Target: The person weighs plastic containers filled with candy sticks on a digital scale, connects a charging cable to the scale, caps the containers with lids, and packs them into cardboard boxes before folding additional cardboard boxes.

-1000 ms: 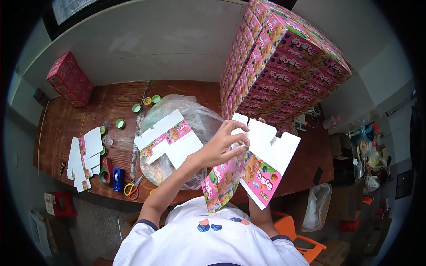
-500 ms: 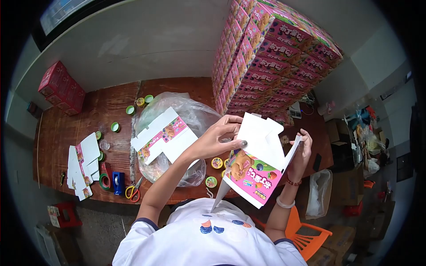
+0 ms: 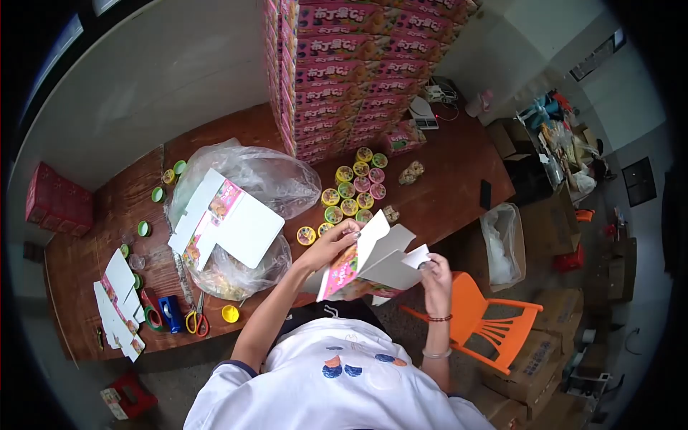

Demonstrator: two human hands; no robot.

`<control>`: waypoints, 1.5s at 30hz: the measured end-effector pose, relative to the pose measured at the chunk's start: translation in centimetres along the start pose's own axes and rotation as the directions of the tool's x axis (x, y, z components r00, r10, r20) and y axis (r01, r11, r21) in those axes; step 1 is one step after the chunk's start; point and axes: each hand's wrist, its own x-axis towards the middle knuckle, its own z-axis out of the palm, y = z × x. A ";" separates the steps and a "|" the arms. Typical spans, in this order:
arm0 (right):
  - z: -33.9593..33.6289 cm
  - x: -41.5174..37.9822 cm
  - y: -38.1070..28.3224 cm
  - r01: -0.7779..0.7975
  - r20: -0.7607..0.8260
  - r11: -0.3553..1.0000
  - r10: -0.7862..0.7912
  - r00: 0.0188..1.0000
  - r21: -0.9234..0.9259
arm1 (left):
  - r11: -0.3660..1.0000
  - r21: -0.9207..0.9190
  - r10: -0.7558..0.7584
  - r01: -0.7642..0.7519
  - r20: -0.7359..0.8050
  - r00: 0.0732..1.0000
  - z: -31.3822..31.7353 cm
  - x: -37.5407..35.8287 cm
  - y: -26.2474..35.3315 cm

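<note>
A partly folded pink-and-white printed carton is held up in front of my shirt, its white inside and loose flaps showing. My left hand pinches its left edge near the printed panel. On the other side, my right hand grips a white flap with thumb and fingers. Several small round tubs with yellow, green and pink lids stand on the table just beyond the carton. A flat carton blank rests on a clear plastic bag to the left of my left hand.
Pink printed boxes form a tall stack at the back. At the left lie more carton blanks, a blue tape dispenser and scissors. A black phone lies near the right edge; an orange chair stands beside me.
The view has swung right, revealing more tubs. The carton has been lowered and turned, its printed front now angled away and its flaps spread. Both hands keep hold of it.
</note>
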 end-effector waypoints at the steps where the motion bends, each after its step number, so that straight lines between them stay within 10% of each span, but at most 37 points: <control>1: 0.0 -0.5 2.2 -0.067 0.031 0.997 0.066 0.997 0.036 | 0.996 0.093 -0.010 0.011 -0.014 1.000 -0.6 -0.2 -1.6; 6: -0.7 -2.4 8.0 -0.284 0.309 0.936 0.213 0.927 0.208 | 0.957 0.142 -0.221 0.251 -0.203 0.954 -1.9 -3.3 -7.9; 9: -1.9 -3.2 8.4 -0.289 0.394 0.955 0.241 0.887 0.066 | 0.926 -0.347 -0.288 0.151 -0.386 0.876 0.2 -5.8 -10.9; 16: -1.6 -0.6 12.0 -0.037 0.382 0.949 0.161 0.910 -0.313 | 0.989 0.083 -0.054 0.124 -0.577 0.815 0.0 -10.5 -12.5; 22: -2.2 -1.6 16.3 0.113 0.357 0.584 0.321 0.877 -0.804 | 0.945 0.311 0.101 0.104 -0.578 0.810 8.5 -16.6 -3.9; 31: -1.7 -0.6 16.5 -0.103 0.364 0.825 0.353 0.862 -0.556 | 0.825 0.495 0.141 0.272 -0.647 0.750 11.4 -18.8 -9.6; 35: 0.9 -0.2 16.2 0.040 0.468 0.892 0.198 0.861 -0.450 | 0.838 0.396 0.059 0.376 -0.750 0.658 10.0 -20.0 -10.9; 45: 0.7 1.5 16.7 0.448 0.457 0.385 -0.074 0.886 -0.807 | 0.444 0.416 0.171 0.794 -0.909 0.381 11.3 -16.7 -17.1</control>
